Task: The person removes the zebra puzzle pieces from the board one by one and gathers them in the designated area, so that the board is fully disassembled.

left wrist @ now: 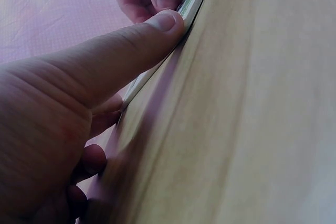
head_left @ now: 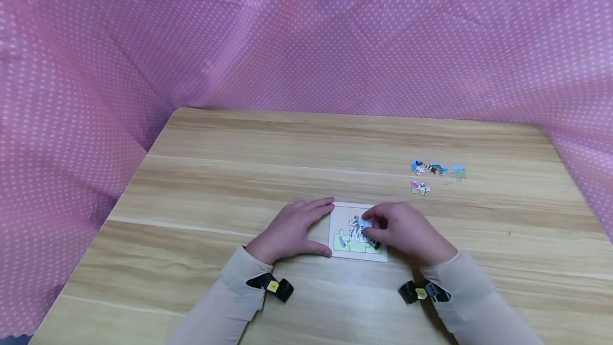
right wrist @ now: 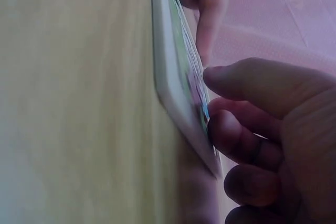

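A small white-framed jigsaw board [head_left: 346, 210] lies on the wooden table, with zebra and green grass pieces [head_left: 355, 246] fitted in its lower part. My left hand [head_left: 298, 229] rests at the board's left side, thumb near the lower corner and forefinger at the upper one. In the left wrist view the thumb [left wrist: 134, 45] presses along the board's edge. My right hand [head_left: 404, 228] pinches a puzzle piece [head_left: 365, 223] with some blue on it, low over the board's right half. Fingers partly cover this piece.
Beyond the board to the right lie several loose puzzle pieces: a blue and black-white one [head_left: 418, 167], a dark striped one [head_left: 438, 168], a blue-green one [head_left: 458, 172] and a pink-edged one [head_left: 421, 188]. Pink dotted cloth [head_left: 306, 41] hangs around the wooden table [head_left: 215, 174].
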Demonstrator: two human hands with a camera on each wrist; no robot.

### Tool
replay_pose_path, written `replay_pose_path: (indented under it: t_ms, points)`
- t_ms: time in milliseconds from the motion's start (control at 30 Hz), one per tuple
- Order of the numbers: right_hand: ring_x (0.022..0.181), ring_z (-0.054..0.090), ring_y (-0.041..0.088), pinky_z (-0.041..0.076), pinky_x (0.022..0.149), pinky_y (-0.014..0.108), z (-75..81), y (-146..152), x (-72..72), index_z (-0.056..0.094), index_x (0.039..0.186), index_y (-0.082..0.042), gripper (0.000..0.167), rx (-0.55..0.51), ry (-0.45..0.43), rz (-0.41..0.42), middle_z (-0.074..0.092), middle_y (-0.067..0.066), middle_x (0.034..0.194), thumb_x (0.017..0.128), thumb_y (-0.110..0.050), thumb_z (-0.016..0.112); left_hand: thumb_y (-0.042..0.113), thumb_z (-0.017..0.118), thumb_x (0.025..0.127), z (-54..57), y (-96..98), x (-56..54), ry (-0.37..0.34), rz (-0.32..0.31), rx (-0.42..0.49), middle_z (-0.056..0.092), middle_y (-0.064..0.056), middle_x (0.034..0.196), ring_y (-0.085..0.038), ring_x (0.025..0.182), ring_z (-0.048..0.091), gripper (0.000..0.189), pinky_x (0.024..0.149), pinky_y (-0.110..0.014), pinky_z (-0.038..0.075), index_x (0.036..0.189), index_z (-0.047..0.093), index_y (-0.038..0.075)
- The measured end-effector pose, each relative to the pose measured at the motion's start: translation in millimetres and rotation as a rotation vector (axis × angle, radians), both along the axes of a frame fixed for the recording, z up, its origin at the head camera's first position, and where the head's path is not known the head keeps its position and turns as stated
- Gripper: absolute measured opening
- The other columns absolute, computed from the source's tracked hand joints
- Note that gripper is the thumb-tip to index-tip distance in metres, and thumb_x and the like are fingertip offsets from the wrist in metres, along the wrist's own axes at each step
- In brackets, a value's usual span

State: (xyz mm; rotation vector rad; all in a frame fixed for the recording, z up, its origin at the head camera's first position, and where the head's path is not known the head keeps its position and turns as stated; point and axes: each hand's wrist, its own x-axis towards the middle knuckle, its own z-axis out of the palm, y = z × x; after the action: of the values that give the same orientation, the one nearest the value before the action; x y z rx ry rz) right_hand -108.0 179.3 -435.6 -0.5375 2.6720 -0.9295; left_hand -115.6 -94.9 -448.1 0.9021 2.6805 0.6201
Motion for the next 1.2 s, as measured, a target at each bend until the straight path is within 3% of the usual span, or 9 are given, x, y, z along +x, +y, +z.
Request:
replay_pose_path:
  t_ms: [1200]
  points:
    - [0.065,0.052,0.012,0.044,0.061,0.028,2.3,-10.8,2.4,0.069,0.103,-0.019,0.023,0.044,-0.038,-0.004,0.056,-0.007,0.072,0.085,-0.025,0.080,0.061,0.081,0.074,0.0,-1.4,-0.9,-0.007,-0.002,0.014,0.032,0.010,0.162,-0.019,0.135,0.043,0.097,0.110,-0.044,0.034,0.154,0.043,0.021]
